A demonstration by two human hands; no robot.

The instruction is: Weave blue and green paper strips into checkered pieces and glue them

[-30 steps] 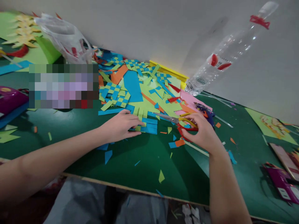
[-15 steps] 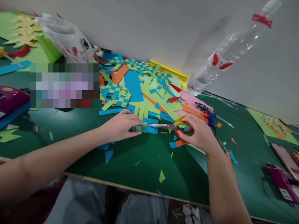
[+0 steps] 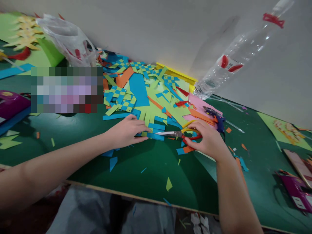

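My left hand grips a small blue and green woven paper piece between thumb and fingers, low over the table's middle. Blue strip ends stick out to its right, and green strips fan out above. In my right hand is a pair of scissors with yellow and red handles, thumb and fingers in the loops. The blades point left and their tip lies at the blue strips near my left fingertips. Whether the blades touch the paper I cannot tell.
Behind my hands lies a heap of cut paper and woven pieces on the green table. A clear plastic bottle, yellow tray edge and plastic bag stand by the wall. A phone lies at right.
The scissors have turned slightly, their blades now a little lower against the blue strips. Both hands stay almost where they were.
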